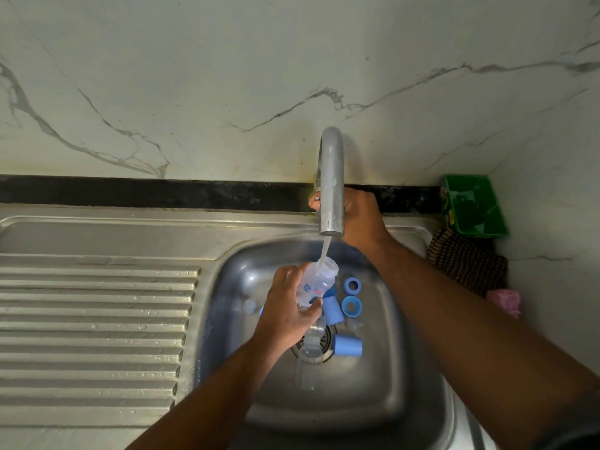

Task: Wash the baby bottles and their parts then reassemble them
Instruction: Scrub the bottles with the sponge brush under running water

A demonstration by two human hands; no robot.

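My left hand (287, 306) grips a clear baby bottle (316, 280) tilted under the tap (331, 183), and water runs from the spout into its open mouth. My right hand (358, 216) reaches behind the spout, its fingers curled on the tap handle, which is mostly hidden. In the steel sink (373, 401) lie two blue collar rings (352, 285) (351, 306), two blue caps (332, 309) (347, 345), a second clear bottle (310, 358) over the drain, and clear teats (249, 306), hard to make out.
A ribbed steel drainboard (94, 326) stretches to the left of the basin. At the back right stand a green tub (472, 206), a dark scrub pad (467, 261) and a pink scrubber (505, 302). A marble wall rises behind.
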